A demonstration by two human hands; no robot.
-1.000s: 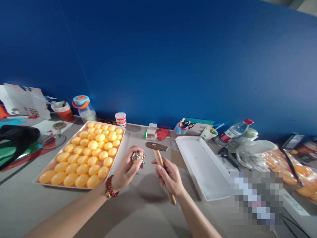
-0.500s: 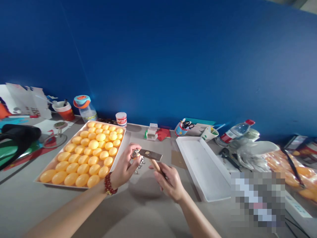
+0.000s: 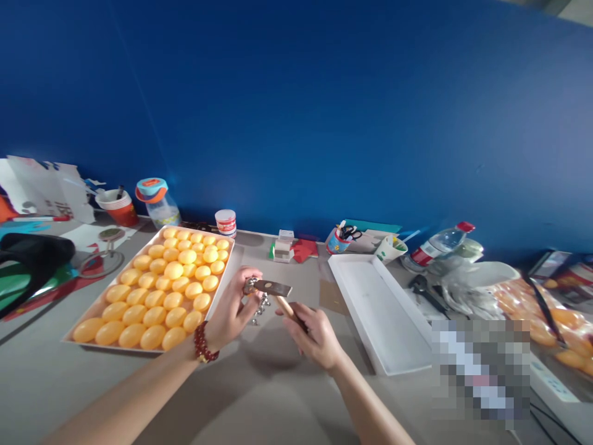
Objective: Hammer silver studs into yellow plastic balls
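Note:
My left hand (image 3: 231, 312), with a red bead bracelet on its wrist, is closed round a shiny silvery metal piece (image 3: 251, 285) whose exact kind is hidden by the fingers. Below it, small shiny metal pieces (image 3: 259, 309) hang in a row past the thumb. In my right hand (image 3: 317, 340) is a hammer (image 3: 274, 288), gripped by its wooden handle. Its dark head lies right beside the metal piece; whether they touch I cannot tell. Both hands are above the grey table (image 3: 222, 402).
On the left lies a shallow tray (image 3: 223, 275) filled with orange balls (image 3: 173, 271). A long white tray (image 3: 380, 315) stands on the right. Along the blue wall are a small white box (image 3: 283, 250), a pen cup (image 3: 337, 243) and a bottle (image 3: 438, 245).
The hammer has shifted slightly left, its head now closer to the metal piece in my left hand. My left hand keeps nearly the same place.

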